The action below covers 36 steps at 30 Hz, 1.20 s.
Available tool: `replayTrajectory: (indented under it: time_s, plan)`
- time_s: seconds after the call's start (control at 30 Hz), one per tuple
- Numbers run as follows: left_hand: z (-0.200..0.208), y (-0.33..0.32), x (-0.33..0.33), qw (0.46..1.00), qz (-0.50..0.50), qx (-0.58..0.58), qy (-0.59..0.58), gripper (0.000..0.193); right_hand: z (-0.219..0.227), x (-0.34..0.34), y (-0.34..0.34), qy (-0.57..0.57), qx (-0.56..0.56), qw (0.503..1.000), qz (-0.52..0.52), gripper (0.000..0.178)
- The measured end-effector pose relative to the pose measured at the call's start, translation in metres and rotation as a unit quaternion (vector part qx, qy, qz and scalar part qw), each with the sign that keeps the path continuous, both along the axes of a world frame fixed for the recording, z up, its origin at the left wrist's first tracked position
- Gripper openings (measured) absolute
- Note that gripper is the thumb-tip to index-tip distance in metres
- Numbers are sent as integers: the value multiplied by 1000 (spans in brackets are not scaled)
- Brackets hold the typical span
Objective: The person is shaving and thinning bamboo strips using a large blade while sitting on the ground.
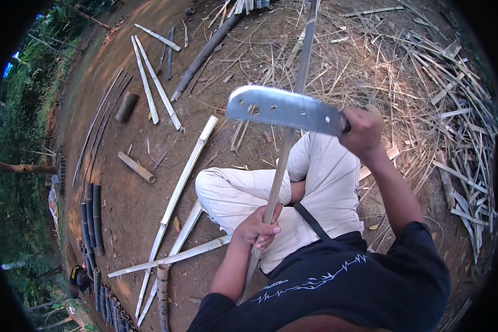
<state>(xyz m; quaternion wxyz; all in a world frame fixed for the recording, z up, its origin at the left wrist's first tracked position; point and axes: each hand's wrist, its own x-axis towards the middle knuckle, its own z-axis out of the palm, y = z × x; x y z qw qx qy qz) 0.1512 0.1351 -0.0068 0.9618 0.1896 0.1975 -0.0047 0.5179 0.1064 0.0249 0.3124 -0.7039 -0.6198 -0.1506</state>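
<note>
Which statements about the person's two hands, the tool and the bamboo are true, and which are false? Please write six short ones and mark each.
1. The left hand grips a long bamboo strip. True.
2. The right hand is empty. False: it holds a machete with holes in its blade.
3. In this view, the machete crosses in front of the bamboo strip. True.
4. The machete's tip points to the picture's right. False: it points left.
5. The person wears light-coloured trousers. True.
6. The large heap of split bamboo pieces lies at the picture's left. False: it lies at the right.
</note>
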Motion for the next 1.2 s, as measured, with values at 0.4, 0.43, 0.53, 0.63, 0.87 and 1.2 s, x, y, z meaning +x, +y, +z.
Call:
replayTrajectory:
  time_s: [0.4,0.43,0.53,0.63,0.87,1.2]
  plan:
    - [15,-16,-13,998,-13,28,54,36,43,146,64,33,-73,969,-232,22]
    - [14,-21,-15,998,-15,32,61,37,39,144,56,43,-72,972,-220,21]
    - [8,-14,-8,991,-9,79,104,37,30,96,35,13,-42,994,-102,16]
    - [11,-4,-2,972,4,165,166,45,1,8,4,-31,-27,997,63,11]
    - [-2,118,78,846,66,471,240,35,-65,-117,-73,196,-119,973,8,25]
    - [-26,97,68,549,93,707,436,102,-79,-54,-131,254,-190,941,-115,20]
